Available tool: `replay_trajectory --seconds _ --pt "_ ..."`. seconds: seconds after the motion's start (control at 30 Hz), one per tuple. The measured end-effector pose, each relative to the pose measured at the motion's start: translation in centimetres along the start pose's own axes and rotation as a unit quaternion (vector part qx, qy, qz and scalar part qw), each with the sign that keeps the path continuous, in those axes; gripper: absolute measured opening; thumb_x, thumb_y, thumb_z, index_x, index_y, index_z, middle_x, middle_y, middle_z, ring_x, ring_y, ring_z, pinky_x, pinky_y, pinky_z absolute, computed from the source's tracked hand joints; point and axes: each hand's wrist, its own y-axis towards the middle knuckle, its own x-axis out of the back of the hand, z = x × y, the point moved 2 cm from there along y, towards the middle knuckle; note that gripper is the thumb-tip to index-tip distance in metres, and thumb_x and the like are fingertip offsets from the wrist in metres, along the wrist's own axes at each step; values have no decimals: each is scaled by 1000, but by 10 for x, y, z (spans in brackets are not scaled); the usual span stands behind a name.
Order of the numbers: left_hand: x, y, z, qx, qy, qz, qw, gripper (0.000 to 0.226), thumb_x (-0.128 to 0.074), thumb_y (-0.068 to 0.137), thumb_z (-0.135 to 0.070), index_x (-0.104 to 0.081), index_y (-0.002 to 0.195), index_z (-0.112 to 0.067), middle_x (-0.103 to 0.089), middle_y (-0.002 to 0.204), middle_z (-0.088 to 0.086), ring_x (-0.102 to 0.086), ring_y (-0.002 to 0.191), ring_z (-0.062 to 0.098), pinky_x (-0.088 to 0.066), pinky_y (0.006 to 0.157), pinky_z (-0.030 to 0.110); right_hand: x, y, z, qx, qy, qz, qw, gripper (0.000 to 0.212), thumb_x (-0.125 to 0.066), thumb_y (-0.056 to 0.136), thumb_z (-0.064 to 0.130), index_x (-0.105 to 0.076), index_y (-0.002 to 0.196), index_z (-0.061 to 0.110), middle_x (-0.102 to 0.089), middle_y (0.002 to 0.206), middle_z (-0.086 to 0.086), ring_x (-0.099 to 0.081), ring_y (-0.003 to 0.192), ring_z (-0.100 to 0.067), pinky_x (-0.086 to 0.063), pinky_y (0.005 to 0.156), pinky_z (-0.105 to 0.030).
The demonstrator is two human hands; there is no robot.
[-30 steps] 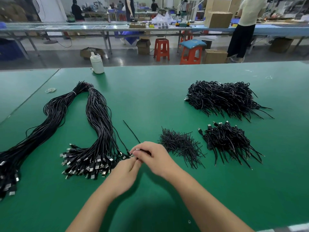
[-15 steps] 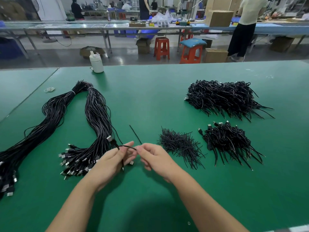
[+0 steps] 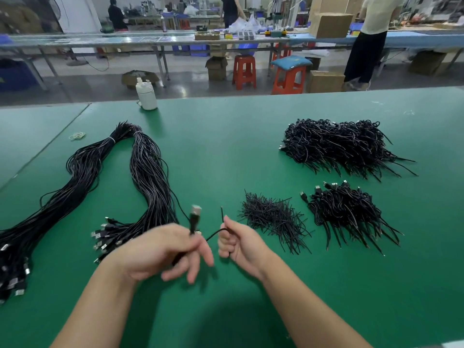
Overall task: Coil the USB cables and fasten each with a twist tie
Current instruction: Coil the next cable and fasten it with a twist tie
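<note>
Two hands work one cable (image 3: 216,233): left hand (image 3: 160,249) pinches its plug end, right hand (image 3: 238,243) grips cable and tie (image 3: 222,213); wind even, tight loops.

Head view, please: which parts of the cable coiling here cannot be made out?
- Left hand: motion blur hides its finger positions and grip on the cable.
- USB plug: blurred, type unreadable.
- Right hand: its curled fingers hide what lies inside its grip.
- Loose cable bundle: cut off by the left edge.
</note>
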Motion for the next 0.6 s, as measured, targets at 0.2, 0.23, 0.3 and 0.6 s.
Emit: replay_trajectory --seconds 0.2,0.23,0.3,0.6 --pt "-2 29 45 90 27 -182 979 37 -45 103 -34 -67 120 -10 -72 116 6 -65 115 20 -44 106 39 -11 -3 22 29 -142 35 989 36 -46 104 31 -56 71 17 -29 53 6 -22 49 -10 -22 48 -22" --pt "-1 30 48 60 -1 -194 979 37 -50 98 -39 -71 114 -14 -72 118 2 -62 119 18 -40 108 36 -11 -6 22 28 -158 46 986 36 -46 104 30 -55 72 18 -28 54 7 -21 49 -10 -20 47 -22" --pt "-3 32 49 2 -64 -202 977 38 -55 93 -44 -73 110 -16 -70 119 0 -59 119 14 -37 106 32 -11 -11 22 22 -172 65 983 34 -46 104 32 -54 75 18 -27 54 7 -19 49 -10 -15 49 -23" --pt "-6 34 -6 -211 -299 -185 912 42 -40 98 -29 -73 103 -4 -72 84 10 -52 53 11 -42 50 22 -2 -16 6 19 -236 -32 971 50 -44 101 49 -32 58 25 -25 55 5 -17 52 -14 -9 59 -39"
